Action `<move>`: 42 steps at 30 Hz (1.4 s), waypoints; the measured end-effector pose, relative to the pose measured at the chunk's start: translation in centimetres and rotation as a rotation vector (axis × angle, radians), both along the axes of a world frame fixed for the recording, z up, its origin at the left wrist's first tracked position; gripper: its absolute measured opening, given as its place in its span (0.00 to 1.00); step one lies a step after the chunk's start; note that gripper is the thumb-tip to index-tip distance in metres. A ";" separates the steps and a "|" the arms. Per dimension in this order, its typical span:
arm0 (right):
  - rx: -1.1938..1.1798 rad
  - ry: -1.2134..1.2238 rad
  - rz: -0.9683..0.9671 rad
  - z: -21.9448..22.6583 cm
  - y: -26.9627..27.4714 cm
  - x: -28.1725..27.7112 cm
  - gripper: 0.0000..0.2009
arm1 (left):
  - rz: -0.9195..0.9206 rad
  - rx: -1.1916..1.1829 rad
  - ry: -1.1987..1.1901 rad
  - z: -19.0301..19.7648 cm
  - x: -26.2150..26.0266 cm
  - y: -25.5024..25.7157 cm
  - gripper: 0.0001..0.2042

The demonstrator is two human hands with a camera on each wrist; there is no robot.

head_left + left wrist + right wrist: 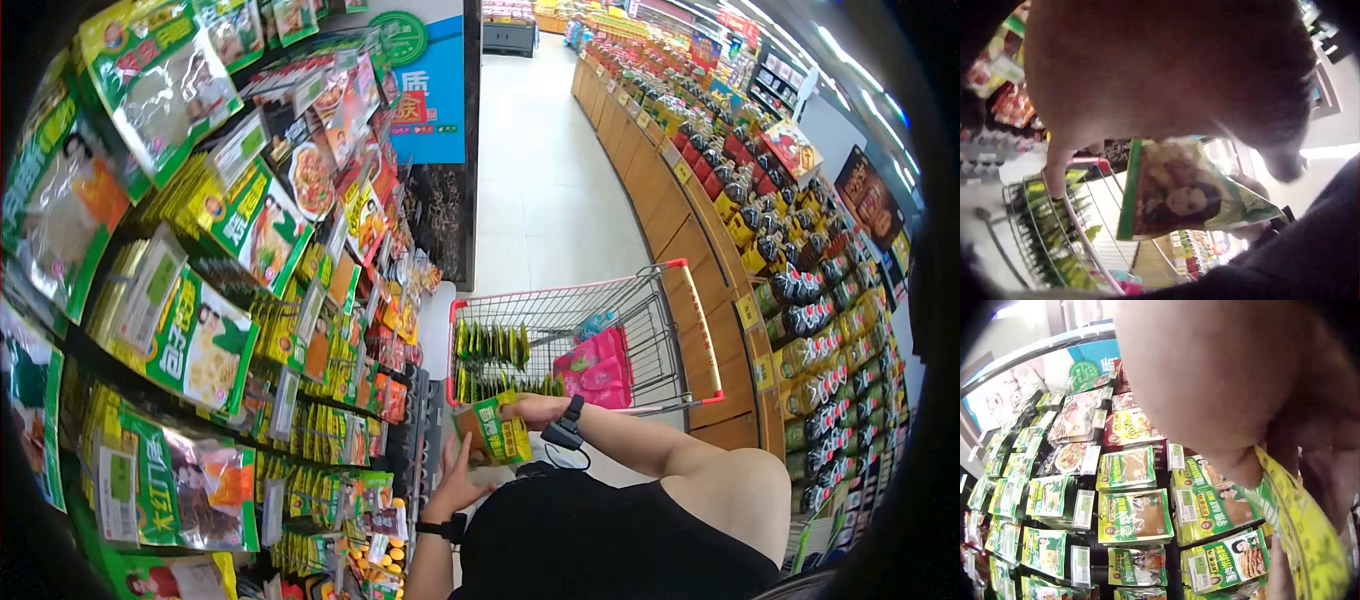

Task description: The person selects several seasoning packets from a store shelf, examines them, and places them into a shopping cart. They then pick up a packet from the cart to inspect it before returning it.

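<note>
My right hand (537, 411) pinches a green and yellow seasoning packet (505, 432) by its edge, in front of my body and close to the shopping cart. In the right wrist view the packet (1307, 540) shows its yellow side beneath the fingers. My left hand (462, 484) is at the packet's lower left side, fingers extended and spread, fingertips right at its edge. From the left wrist, the packet (1175, 194) appears beyond the spread fingers and thumb, with a printed portrait on it.
The wire shopping cart (690, 340) holds rows of green packets (490, 345), a pink bag (597, 368) and a small blue item (596, 325). Hanging seasoning packets (205, 345) fill the rack on the left. Bottles (820, 330) line a wooden display on the right. The aisle floor (545, 190) runs ahead.
</note>
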State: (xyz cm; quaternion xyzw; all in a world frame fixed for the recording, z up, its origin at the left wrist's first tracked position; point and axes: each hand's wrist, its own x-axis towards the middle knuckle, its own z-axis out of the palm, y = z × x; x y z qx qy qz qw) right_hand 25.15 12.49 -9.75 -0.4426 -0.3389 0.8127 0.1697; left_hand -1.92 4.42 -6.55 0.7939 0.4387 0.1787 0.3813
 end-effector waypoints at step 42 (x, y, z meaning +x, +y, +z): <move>-0.081 0.280 0.053 -11.1 10.8 18.7 0.15 | 0.282 -0.110 0.093 -0.4 12.5 11.3 0.11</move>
